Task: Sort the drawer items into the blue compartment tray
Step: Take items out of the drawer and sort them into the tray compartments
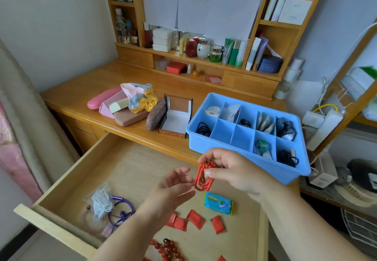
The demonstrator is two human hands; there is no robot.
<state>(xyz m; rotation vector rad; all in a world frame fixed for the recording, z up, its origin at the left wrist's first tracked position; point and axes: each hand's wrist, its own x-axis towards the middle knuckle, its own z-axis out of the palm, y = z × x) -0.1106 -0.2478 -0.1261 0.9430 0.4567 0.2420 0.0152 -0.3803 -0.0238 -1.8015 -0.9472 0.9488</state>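
Wooden drawer pulled wide open, and we start at its near left, where a clear bag of white cord lies beside a purple ribbon. Moving right, our left hand hovers over the drawer with its fingers loosely spread and relaxed, gripping nothing; the fingertips come close to the dangling beads, though we cannot tell if they touch. Below it sit red packets scattered on the drawer floor, and a string of large dark-red beads at the near edge. Next, the red bead bracelet, looped in several strands, hanging in the air over the drawer, just near of the blue compartment tray. Our right hand has it, thumb and fingers pinched round the top of the loops. A blue wipes pack lies right under it.

So we judge this the carrying step: one item lifted, not yet filed. Farther right on the desktop, the tray shows two bare compartments in its near row, second and third from the left, while the rest hold cords, sachets and dark bundles. The next move, as we read it, calls for gathering the loops so they do not snag a divider, then lowering them into one of those free cells.
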